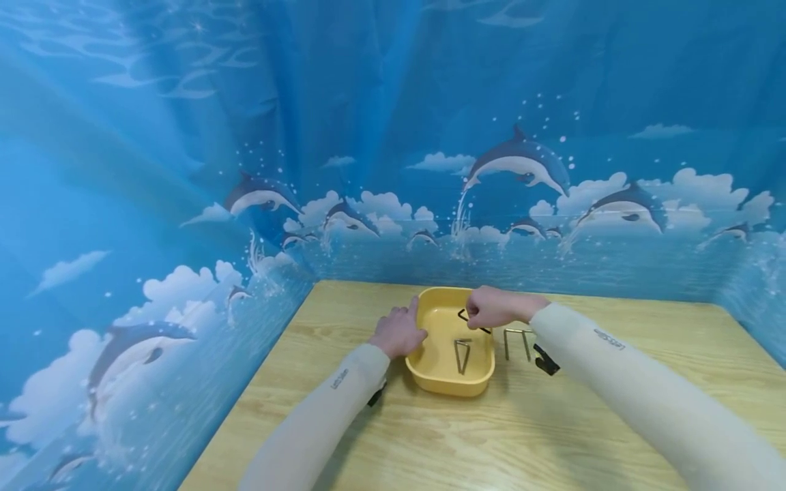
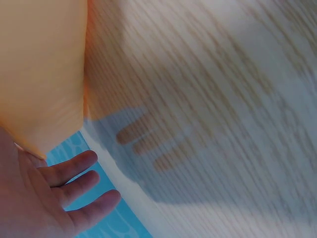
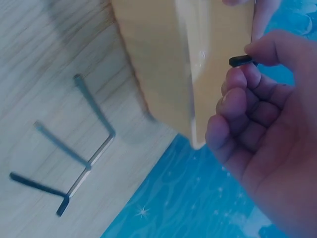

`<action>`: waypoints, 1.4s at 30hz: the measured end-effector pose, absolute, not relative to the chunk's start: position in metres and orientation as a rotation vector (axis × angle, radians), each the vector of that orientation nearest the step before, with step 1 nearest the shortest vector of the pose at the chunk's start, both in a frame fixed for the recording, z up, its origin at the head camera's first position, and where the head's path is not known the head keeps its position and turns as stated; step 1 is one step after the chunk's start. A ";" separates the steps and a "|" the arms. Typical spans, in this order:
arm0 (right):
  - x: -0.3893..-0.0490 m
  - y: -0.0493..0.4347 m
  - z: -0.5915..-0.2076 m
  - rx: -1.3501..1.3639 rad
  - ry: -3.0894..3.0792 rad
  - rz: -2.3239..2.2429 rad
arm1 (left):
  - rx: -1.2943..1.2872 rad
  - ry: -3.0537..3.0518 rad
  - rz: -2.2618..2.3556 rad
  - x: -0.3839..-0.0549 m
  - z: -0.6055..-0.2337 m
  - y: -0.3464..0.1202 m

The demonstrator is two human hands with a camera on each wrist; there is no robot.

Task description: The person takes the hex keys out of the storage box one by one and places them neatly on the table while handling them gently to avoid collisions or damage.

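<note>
Nearest camera, lower right of head frame: pale sleeve (image 1: pixel 663 402). Pinched in right grip (image 1: pixel 493 307), nearly closed, thumb to fingers: black bent rod (image 3: pixel 241 61), over right part of yellow tray (image 1: pixel 450 387), right of and below frame centre. Against tray's left wall: left grip (image 1: pixel 398 331), spread, fingers loosely extended. Inside tray: metal bent rods (image 1: pixel 458 356). On wood-grain counter (image 1: pixel 491 436), just right of tray and at left of right-wrist frame: three more bent rods (image 3: pixel 63 147). Behind, across upper frame: dolphin-print backdrop (image 1: pixel 381 102).
</note>
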State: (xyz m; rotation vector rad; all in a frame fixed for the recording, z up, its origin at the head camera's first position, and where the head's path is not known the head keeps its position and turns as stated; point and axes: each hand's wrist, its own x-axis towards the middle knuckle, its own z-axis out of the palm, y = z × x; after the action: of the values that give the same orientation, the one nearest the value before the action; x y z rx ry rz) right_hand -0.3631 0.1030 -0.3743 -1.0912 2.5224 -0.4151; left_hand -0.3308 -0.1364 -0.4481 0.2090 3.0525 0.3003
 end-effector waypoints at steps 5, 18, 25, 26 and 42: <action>-0.356 0.125 -0.373 -1.031 2.533 -0.473 | 0.198 3.039 0.302 -0.330 -0.447 -0.137; -0.337 0.191 -0.382 -0.840 2.573 -0.642 | 0.216 3.056 0.308 -0.328 -0.446 -0.138; -0.337 0.222 -0.399 -0.766 2.642 -0.671 | 0.213 3.055 0.341 -0.328 -0.447 -0.139; -0.337 0.226 -0.402 -0.750 2.657 -0.672 | 0.212 3.054 0.339 -0.327 -0.447 -0.139; -0.325 0.252 -0.441 -0.335 2.710 -0.601 | 0.195 3.038 0.345 -0.330 -0.446 -0.135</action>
State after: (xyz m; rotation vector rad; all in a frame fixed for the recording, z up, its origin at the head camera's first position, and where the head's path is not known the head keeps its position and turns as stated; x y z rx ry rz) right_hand -0.3249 0.2520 -0.4407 -0.3349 2.7095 -0.6010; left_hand -0.3298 -0.1347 -0.4464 0.1953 3.0383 0.3451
